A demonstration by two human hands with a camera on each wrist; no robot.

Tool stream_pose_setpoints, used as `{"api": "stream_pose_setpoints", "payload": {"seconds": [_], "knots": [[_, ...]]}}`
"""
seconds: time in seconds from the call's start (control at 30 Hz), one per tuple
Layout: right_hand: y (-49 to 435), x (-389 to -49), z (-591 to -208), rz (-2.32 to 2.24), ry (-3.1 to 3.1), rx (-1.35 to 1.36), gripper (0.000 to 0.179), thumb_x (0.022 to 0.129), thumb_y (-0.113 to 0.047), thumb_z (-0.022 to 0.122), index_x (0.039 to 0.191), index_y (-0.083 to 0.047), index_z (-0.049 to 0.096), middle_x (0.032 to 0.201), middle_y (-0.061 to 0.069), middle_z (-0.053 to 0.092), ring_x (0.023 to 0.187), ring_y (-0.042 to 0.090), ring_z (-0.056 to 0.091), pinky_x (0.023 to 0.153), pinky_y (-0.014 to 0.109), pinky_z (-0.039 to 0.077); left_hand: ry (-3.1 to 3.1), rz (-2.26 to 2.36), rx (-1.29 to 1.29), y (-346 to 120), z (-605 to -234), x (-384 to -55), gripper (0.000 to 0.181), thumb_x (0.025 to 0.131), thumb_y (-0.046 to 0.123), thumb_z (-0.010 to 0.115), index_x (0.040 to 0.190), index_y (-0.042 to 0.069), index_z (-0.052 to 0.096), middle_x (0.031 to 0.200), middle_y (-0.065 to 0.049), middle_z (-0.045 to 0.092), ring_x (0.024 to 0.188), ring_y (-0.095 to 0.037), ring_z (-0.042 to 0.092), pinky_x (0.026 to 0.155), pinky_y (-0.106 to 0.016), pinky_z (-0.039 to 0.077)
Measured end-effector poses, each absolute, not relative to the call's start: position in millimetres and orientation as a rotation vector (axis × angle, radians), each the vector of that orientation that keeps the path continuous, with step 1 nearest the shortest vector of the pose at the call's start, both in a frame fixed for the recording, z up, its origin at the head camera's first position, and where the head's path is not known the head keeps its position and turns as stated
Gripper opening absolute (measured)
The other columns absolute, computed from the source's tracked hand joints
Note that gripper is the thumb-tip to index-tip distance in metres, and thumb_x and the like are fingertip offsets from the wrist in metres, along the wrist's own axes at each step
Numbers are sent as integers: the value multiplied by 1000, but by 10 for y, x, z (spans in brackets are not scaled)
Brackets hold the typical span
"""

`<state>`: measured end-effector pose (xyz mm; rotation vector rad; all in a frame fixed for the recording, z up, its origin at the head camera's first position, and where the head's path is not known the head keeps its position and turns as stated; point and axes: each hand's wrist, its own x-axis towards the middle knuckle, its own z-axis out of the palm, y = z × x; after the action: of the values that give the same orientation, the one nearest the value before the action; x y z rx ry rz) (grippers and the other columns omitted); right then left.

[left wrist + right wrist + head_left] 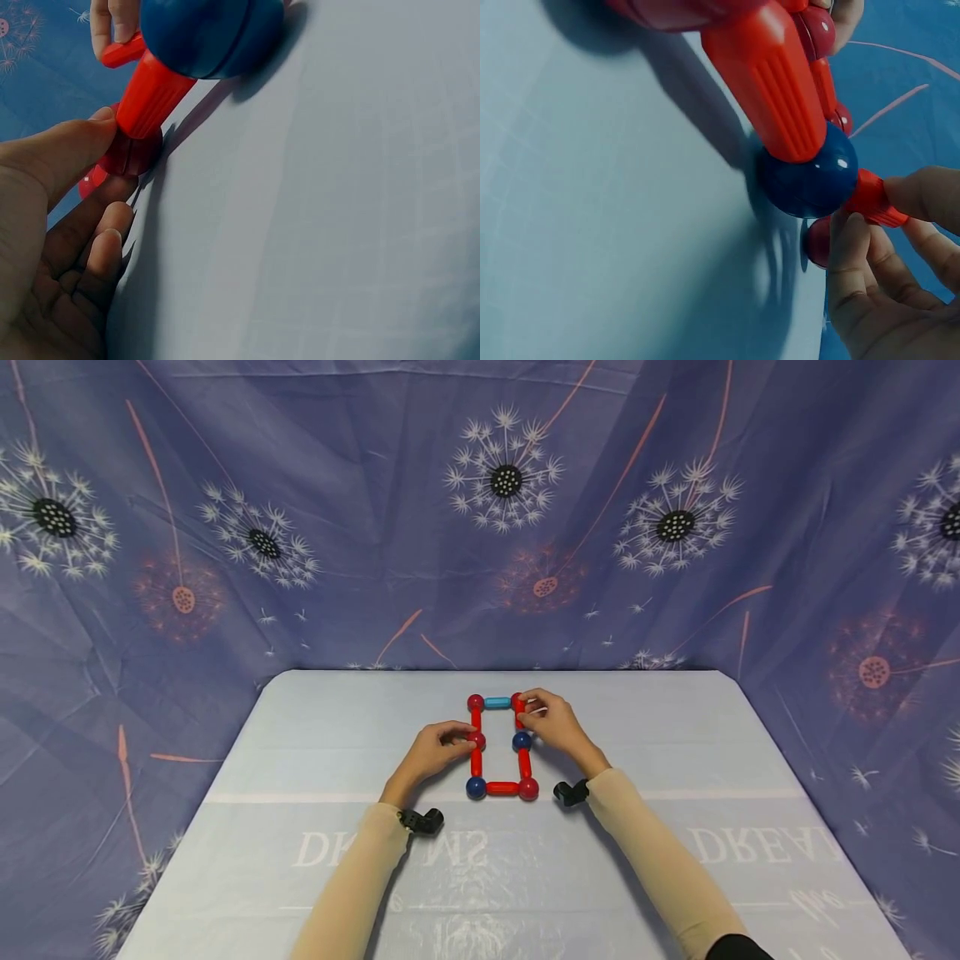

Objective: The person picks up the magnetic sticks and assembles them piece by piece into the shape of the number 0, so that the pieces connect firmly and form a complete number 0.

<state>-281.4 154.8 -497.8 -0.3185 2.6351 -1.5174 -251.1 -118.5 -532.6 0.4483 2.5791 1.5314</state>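
A rectangular frame of balls joined by short rods lies on the table. On its left side, my left hand (433,750) holds the middle red ball (129,156) between thumb and fingers. My right hand (553,720) pinches a red rod (870,196) on the upper right side, just beyond a dark blue ball (810,176). Along the far edge runs a light blue rod (497,702) from a red corner ball (476,702); the other far corner is partly covered by my right fingers. The near edge has a red rod (502,788) between a blue ball (476,787) and a red ball (528,789).
The pale table (300,735) carries mirrored white lettering on its near half. Behind it hangs a blue-purple cloth (375,527) with dandelion prints. A small black camera (423,822) is strapped to my left wrist, another camera (572,792) to my right.
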Motion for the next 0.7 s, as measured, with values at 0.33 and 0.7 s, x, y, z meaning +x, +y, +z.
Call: {"api": "stream_pose_setpoints", "payload": {"seconds": [0.33,0.7], "knots": [[1553,-2807,-5010,-1483,2609,-280,35,97,-17,70,130,-7,64,114,17,71,92,28,70,72,33,58,2562,1563,446,-1170,-5309,-2483,30,92,22,79,121,12,76,101,-6,74,84,-14,61,75,-26,49],[1600,-2777,-5085,-1357,2607,-193,35,101,-25,65,125,0,68,100,13,74,71,16,62,62,25,53,2575,1560,442,-1162,-5310,-2476,29,92,20,79,120,12,76,100,-5,73,82,-12,60,75,-26,49]]}}
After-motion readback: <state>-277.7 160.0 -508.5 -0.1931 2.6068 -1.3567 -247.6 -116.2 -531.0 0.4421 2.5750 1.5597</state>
